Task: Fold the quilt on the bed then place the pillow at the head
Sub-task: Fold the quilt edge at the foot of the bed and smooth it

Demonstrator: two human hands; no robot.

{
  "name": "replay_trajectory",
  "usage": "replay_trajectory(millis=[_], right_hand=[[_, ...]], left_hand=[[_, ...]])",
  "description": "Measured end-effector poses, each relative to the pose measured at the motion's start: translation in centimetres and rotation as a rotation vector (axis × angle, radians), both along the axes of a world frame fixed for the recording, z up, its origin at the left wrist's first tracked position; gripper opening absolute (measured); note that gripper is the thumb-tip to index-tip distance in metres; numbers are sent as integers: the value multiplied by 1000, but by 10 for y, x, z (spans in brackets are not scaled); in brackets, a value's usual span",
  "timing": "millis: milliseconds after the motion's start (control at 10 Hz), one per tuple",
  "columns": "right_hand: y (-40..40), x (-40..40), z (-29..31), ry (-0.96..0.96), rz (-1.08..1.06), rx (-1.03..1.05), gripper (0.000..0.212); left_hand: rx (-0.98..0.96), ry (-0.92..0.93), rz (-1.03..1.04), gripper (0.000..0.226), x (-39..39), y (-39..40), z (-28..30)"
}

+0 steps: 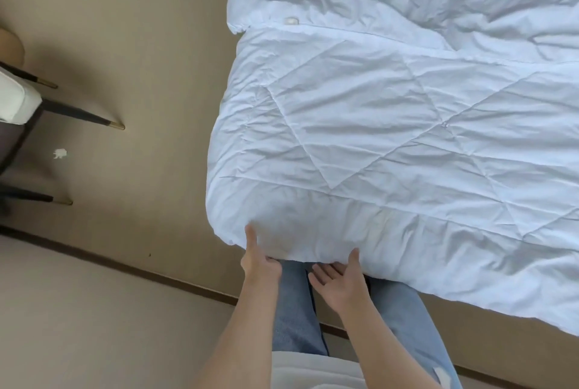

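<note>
A white quilt (391, 144) with diamond stitching lies spread over the bed, one layer folded over another, its fold edge running across near a small white tag (290, 21). My left hand (258, 258) grips the quilt's near corner, thumb on top and fingers underneath. My right hand (340, 279) is at the near edge beside it, palm up, fingers spread, thumb touching the fabric; whether it holds the quilt I cannot tell. No pillow is in view.
Beige carpet (141, 75) lies to the left of the bed. A chair with dark, gold-tipped legs (94, 120) and a white cushion (14, 100) stands at the far left. A white scrap (60, 153) lies on the floor. My jeans-clad legs (294, 310) stand against the bed.
</note>
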State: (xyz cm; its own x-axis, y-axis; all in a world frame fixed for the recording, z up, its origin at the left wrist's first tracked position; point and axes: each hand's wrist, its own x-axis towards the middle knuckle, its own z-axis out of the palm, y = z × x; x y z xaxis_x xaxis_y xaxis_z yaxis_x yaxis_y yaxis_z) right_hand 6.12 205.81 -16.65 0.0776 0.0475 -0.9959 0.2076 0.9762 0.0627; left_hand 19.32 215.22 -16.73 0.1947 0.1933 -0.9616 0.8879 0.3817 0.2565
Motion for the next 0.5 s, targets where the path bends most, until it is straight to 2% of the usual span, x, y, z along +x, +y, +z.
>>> replay_trajectory(millis=[100,200,300,400,500], right_hand=[[3,11,16,-84,-128,-56,63],[-11,28,38,-177,-293,-217,54],[-43,35,53,-133,-305,-345,46],[-67,31,54,-15,-83,-516,77],[-90,37,61,47,143,-727,72]], left_hand=[[-132,-63,65,56,2,-12,32],[-255,-131,95,48,8,-22,61],[-303,-167,108,47,26,-33,83],[-296,-209,77,39,48,-45,96],[-233,-207,29,36,68,-56,97]])
